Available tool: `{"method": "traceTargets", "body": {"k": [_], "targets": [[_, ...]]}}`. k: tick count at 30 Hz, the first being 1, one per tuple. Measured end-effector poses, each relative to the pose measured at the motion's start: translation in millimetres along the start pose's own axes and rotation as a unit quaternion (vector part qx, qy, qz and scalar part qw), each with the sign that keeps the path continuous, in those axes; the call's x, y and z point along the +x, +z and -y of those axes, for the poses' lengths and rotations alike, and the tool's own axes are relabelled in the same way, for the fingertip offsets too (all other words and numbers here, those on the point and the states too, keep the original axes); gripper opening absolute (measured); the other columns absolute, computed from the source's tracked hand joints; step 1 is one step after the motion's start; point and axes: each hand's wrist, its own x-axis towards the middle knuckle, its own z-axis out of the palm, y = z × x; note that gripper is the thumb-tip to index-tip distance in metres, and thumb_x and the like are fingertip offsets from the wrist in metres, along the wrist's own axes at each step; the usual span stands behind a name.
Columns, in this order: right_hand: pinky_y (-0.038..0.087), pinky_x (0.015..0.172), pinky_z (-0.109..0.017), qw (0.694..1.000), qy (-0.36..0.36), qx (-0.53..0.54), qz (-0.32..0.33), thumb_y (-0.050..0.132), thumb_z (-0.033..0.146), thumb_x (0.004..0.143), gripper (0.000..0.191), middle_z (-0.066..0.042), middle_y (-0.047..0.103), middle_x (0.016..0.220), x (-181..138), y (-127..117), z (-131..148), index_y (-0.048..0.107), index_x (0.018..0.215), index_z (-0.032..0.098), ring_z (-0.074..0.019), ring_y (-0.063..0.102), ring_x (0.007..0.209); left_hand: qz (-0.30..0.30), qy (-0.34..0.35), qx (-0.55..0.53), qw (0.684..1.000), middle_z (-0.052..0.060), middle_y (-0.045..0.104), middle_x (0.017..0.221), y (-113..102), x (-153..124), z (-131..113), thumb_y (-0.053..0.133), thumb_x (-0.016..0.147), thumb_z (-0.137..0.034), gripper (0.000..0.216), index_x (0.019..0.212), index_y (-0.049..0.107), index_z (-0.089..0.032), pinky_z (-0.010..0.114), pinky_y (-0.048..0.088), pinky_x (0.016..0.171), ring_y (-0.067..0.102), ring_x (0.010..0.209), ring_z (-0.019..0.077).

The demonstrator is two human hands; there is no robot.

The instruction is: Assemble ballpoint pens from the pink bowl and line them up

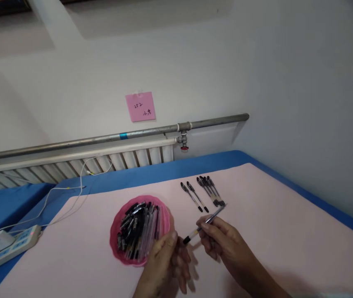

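In my right hand (pixel 218 238) is a pen (pixel 206 223) with a clear barrel, pinched between thumb and fingers. It slants, its black end low on the left and its thin end up on the right. My left hand (pixel 167 260) is beside that black end, fingers loosely spread and apparently holding nothing. Just left of it stands a pink scalloped basket (pixel 113 242), filled with black pen parts (pixel 129 225) and clear barrels (pixel 150 231). Beyond my right hand, two capped black pens (pixel 194 196) lie side by side, and a group of several more pens (pixel 210 190) lies to their right.
Pink paper (pixel 86 248) covers the blue table (pixel 151 176). A power strip (pixel 18 248) with plugged-in adapters and white cables (pixel 52 190) occupies the left side. Behind are a radiator (pixel 127 159), a metal pipe (pixel 151 131) with a valve, and a pink note (pixel 141 106) on the wall.
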Motion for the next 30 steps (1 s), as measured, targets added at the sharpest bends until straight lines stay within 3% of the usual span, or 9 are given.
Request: {"method": "traceTargets", "body": {"k": [4, 9, 12, 15, 19, 22, 24, 27, 30], "targets": [[0.029, 0.038, -0.019, 1.0, -0.019, -0.02, 0.015, 0.067, 0.041, 0.07, 0.027, 0.003, 0.055, 0.057, -3, 1, -6, 0.062, 0.079, 0.016, -0.0071, 0.045, 0.043, -0.011, -0.028, -0.037, 0.999, -0.003, 0.053, 0.044, 1, -2, 3, 0.069, 0.066, -0.046, 0.035, 0.066, 0.054, -0.014, 0.016, 0.024, 0.028, 0.041, 0.027, 0.005], [0.03, 0.037, -0.019, 0.999, -0.024, -0.028, 0.018, 0.067, 0.047, 0.069, 0.033, 0.002, 0.057, 0.058, -1, 0, -14, 0.062, 0.08, 0.016, -0.0075, 0.045, 0.043, -0.017, -0.024, -0.053, 0.998, -0.005, 0.051, 0.042, 4, -3, -4, 0.074, 0.061, -0.039, 0.035, 0.058, 0.049, -0.016, 0.015, 0.021, 0.026, 0.038, 0.026, 0.0038], [0.029, 0.037, -0.018, 0.999, -0.011, -0.035, -0.005, 0.066, 0.05, 0.069, 0.034, 0.003, 0.056, 0.054, 1, 1, -18, 0.06, 0.071, 0.016, -0.0061, 0.043, 0.04, -0.023, 0.001, -0.055, 0.998, -0.004, 0.054, 0.042, 6, -4, -7, 0.08, 0.053, -0.033, 0.035, 0.06, 0.051, -0.015, 0.016, 0.03, 0.03, 0.044, 0.03, 0.0061], [0.029, 0.037, -0.018, 0.999, -0.006, -0.023, -0.024, 0.067, 0.05, 0.069, 0.035, 0.005, 0.053, 0.051, 1, 3, -20, 0.057, 0.066, 0.016, -0.005, 0.041, 0.039, -0.035, 0.029, -0.067, 0.997, -0.001, 0.063, 0.055, 10, -7, -11, 0.085, 0.045, -0.026, 0.041, 0.073, 0.057, -0.014, 0.018, 0.04, 0.039, 0.057, 0.044, 0.0104], [0.028, 0.037, -0.018, 0.999, -0.017, -0.025, -0.017, 0.066, 0.051, 0.07, 0.035, 0.004, 0.054, 0.052, -2, 5, -22, 0.058, 0.068, 0.016, -0.0052, 0.041, 0.039, -0.083, -0.06, -0.071, 0.992, -0.001, 0.057, 0.048, 13, -11, -12, 0.074, 0.06, -0.046, 0.037, 0.069, 0.056, -0.014, 0.015, 0.028, 0.031, 0.046, 0.033, 0.0059], [0.028, 0.037, -0.018, 0.999, -0.023, -0.027, -0.008, 0.066, 0.051, 0.07, 0.035, 0.005, 0.053, 0.051, -2, 7, -23, 0.058, 0.07, 0.016, -0.0057, 0.041, 0.039, -0.06, -0.069, -0.057, 0.994, -0.005, 0.049, 0.041, 11, -10, -9, 0.072, 0.063, -0.045, 0.037, 0.058, 0.049, -0.015, 0.015, 0.021, 0.027, 0.036, 0.026, 0.0029], [0.028, 0.037, -0.018, 0.999, -0.026, -0.021, -0.01, 0.067, 0.051, 0.069, 0.035, 0.004, 0.053, 0.052, -1, 8, -24, 0.059, 0.071, 0.016, -0.006, 0.041, 0.04, -0.034, -0.024, -0.057, 0.998, -0.006, 0.049, 0.042, 10, -9, -9, 0.077, 0.058, -0.038, 0.035, 0.06, 0.05, -0.015, 0.015, 0.023, 0.028, 0.037, 0.028, 0.0031], [0.028, 0.036, -0.018, 0.999, -0.028, -0.018, -0.021, 0.067, 0.051, 0.069, 0.036, 0.004, 0.054, 0.052, -1, 8, -23, 0.059, 0.072, 0.016, -0.0063, 0.042, 0.04, -0.033, 0.026, -0.073, 0.996, -0.002, 0.061, 0.058, 10, -9, -10, 0.083, 0.048, -0.028, 0.041, 0.077, 0.058, -0.015, 0.016, 0.036, 0.035, 0.053, 0.042, 0.0087], [0.028, 0.037, -0.018, 0.999, -0.024, -0.021, -0.022, 0.067, 0.05, 0.07, 0.035, 0.004, 0.053, 0.052, -3, 9, -21, 0.059, 0.072, 0.016, -0.0063, 0.042, 0.04, -0.071, -0.039, -0.08, 0.993, 0.0, 0.062, 0.06, 10, -10, -11, 0.078, 0.056, -0.037, 0.038, 0.079, 0.058, -0.014, 0.016, 0.035, 0.035, 0.053, 0.041, 0.0083]]}}
